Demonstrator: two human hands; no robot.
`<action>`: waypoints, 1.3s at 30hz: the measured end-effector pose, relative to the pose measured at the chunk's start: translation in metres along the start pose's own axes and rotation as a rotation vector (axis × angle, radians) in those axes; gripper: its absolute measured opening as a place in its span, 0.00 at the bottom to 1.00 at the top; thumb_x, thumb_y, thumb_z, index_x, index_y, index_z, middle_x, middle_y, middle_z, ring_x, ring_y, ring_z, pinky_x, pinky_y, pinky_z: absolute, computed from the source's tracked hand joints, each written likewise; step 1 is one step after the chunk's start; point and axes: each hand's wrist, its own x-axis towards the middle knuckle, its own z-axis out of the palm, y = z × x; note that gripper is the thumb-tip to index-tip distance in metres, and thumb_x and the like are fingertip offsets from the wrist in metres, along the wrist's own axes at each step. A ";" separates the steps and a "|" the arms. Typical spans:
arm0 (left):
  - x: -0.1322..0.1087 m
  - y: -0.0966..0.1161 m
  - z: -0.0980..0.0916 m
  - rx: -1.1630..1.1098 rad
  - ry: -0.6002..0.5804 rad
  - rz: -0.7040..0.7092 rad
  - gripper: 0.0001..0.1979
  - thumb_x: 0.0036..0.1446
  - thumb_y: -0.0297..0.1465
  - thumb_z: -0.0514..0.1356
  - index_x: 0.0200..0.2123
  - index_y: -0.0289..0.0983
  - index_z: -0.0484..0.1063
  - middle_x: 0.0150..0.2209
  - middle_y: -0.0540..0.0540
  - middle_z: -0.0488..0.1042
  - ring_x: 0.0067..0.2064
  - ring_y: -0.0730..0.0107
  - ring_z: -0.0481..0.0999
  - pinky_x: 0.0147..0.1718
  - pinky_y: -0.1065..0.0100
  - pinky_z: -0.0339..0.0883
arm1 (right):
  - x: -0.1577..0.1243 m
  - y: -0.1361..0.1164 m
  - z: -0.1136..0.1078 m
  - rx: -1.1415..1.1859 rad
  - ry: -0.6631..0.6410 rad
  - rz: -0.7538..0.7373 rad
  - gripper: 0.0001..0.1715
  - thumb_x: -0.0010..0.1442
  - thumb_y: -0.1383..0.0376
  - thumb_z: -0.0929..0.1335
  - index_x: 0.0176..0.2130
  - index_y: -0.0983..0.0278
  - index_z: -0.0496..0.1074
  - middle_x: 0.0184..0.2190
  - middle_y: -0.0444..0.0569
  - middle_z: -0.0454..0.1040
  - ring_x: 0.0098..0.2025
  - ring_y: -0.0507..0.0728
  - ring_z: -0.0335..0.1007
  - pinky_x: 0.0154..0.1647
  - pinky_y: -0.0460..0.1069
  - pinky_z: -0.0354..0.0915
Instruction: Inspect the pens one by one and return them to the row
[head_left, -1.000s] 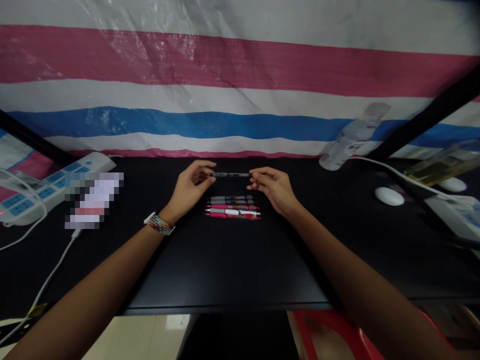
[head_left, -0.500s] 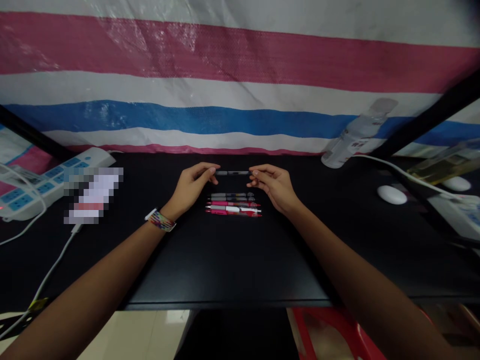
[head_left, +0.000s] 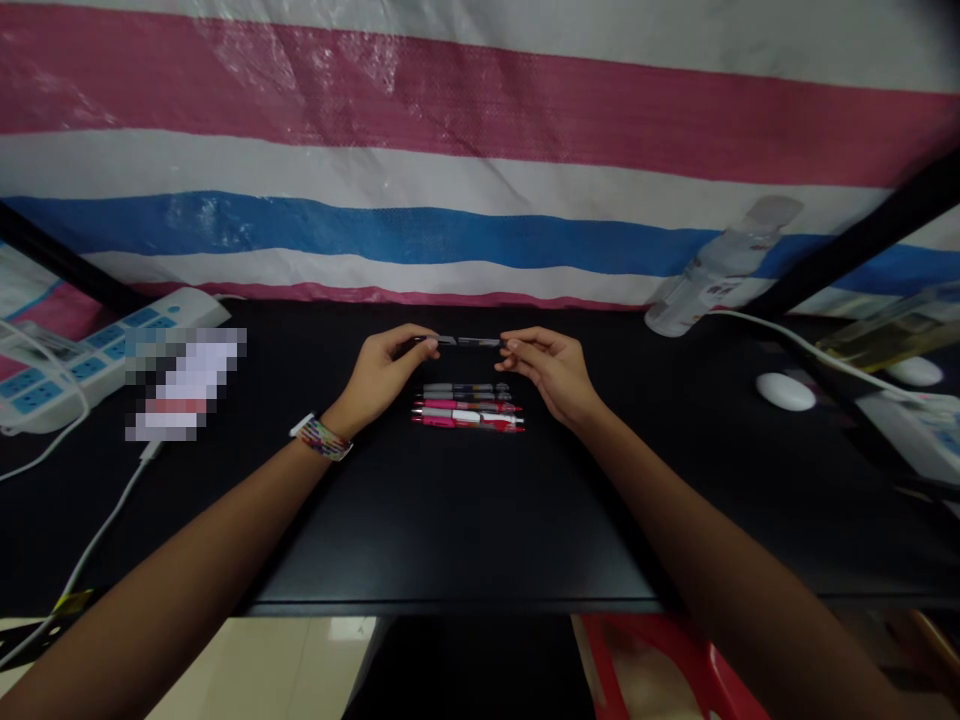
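Note:
A dark grey pen (head_left: 466, 342) is held level above the black table (head_left: 450, 520), one end in each hand. My left hand (head_left: 386, 372) pinches its left end and my right hand (head_left: 546, 372) pinches its right end. Just below the hands, a row of several pens (head_left: 466, 406) lies side by side on the table, grey ones at the back and pink and red ones at the front. A beaded band sits on my left wrist.
A white power strip (head_left: 82, 355) with a cable and a blurred-out flat item (head_left: 184, 385) lie at the left. At the right are a tilted plastic bottle (head_left: 712, 270), a white mouse (head_left: 785, 391) and a white cable. A striped tarp hangs behind. A red stool (head_left: 652, 670) stands under the table edge.
The view has shifted slightly. Both hands keep their pinch on the dark pen and have hardly moved; the row of pens lies as before.

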 end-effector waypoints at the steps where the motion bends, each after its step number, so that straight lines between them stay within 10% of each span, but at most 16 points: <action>1: -0.001 0.002 0.000 0.000 -0.003 0.008 0.12 0.65 0.40 0.71 0.44 0.39 0.87 0.40 0.43 0.87 0.42 0.61 0.85 0.47 0.62 0.77 | 0.000 0.000 0.000 0.005 -0.002 0.008 0.18 0.50 0.55 0.85 0.38 0.62 0.87 0.29 0.46 0.80 0.33 0.55 0.78 0.51 0.62 0.82; 9: -0.004 0.009 0.002 0.021 0.022 0.058 0.12 0.64 0.39 0.73 0.47 0.40 0.88 0.47 0.41 0.89 0.46 0.58 0.88 0.50 0.59 0.80 | -0.001 -0.008 0.001 0.095 -0.012 0.128 0.12 0.57 0.60 0.79 0.41 0.62 0.85 0.31 0.48 0.78 0.33 0.54 0.73 0.43 0.55 0.80; 14: -0.003 0.005 0.002 -0.014 0.052 0.042 0.14 0.63 0.39 0.74 0.48 0.39 0.88 0.48 0.41 0.89 0.48 0.57 0.88 0.52 0.57 0.81 | -0.006 -0.024 0.000 0.295 -0.167 0.378 0.25 0.66 0.57 0.68 0.56 0.65 0.82 0.43 0.56 0.83 0.35 0.56 0.73 0.30 0.48 0.73; 39: -0.006 0.012 0.006 -0.081 0.046 0.016 0.15 0.61 0.42 0.76 0.46 0.39 0.88 0.45 0.41 0.89 0.46 0.59 0.88 0.51 0.59 0.81 | -0.006 -0.022 0.005 0.556 -0.102 0.429 0.13 0.66 0.70 0.67 0.48 0.63 0.79 0.35 0.48 0.80 0.31 0.50 0.73 0.29 0.41 0.73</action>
